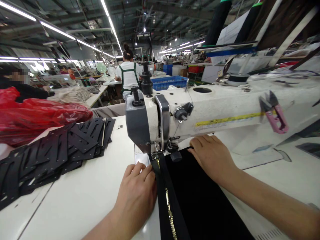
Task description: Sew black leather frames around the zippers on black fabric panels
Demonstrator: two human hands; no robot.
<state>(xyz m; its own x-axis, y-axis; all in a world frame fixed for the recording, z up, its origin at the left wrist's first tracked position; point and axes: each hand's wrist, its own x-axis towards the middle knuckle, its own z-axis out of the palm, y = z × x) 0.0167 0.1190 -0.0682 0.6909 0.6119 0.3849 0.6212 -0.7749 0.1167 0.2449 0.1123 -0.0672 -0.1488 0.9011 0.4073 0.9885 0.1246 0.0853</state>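
Note:
A black fabric piece [197,196] lies under the head of a white sewing machine [180,110]. Along its left side runs a gold-toothed zipper [168,203], its far end beneath the presser foot [157,154]. My left hand [138,188] is closed at the left edge of the zipper strip, close to the foot, with its fingertips partly hidden. On the other side, my right hand [212,156] grips the far right edge of the fabric below the machine arm, thumb toward me and fingers over the edge.
Dark flat cut pieces [57,150] are piled on the left of the table, beside a red plastic bag [42,113]. Pink thread snips [275,115] rest against the machine arm. Behind stand a blue crate [170,82] and a person in a white shirt [128,73].

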